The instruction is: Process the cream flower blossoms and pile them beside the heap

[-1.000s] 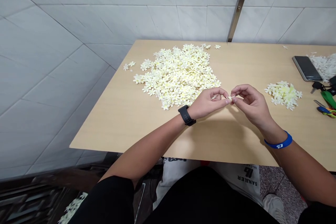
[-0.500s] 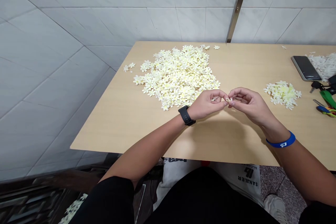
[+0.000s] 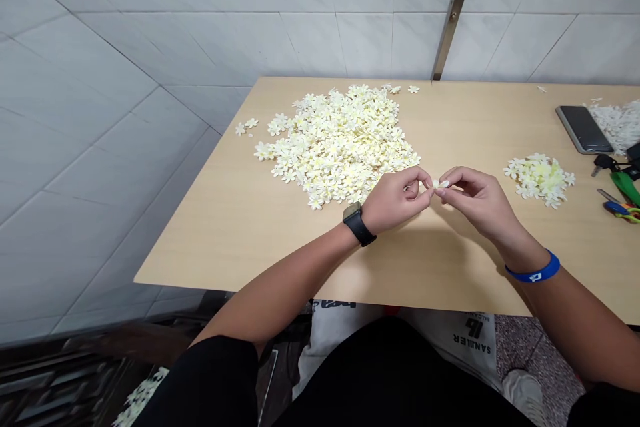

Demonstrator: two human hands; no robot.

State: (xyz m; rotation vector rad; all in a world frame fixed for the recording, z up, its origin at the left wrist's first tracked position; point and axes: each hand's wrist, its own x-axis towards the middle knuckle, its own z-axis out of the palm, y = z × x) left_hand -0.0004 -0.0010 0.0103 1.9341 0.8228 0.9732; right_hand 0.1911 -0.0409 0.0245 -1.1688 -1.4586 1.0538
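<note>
between both hands, one flower

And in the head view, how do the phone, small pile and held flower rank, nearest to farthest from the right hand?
1. Held flower: touching the right hand.
2. Small pile: on the right.
3. Phone: farther right and back.

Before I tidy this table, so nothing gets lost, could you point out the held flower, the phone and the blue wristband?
Held flower (image 3: 442,184): head view, on its white petals.
Phone (image 3: 585,129): head view, on its dark screen.
Blue wristband (image 3: 535,276): head view, on its white mark.
</note>
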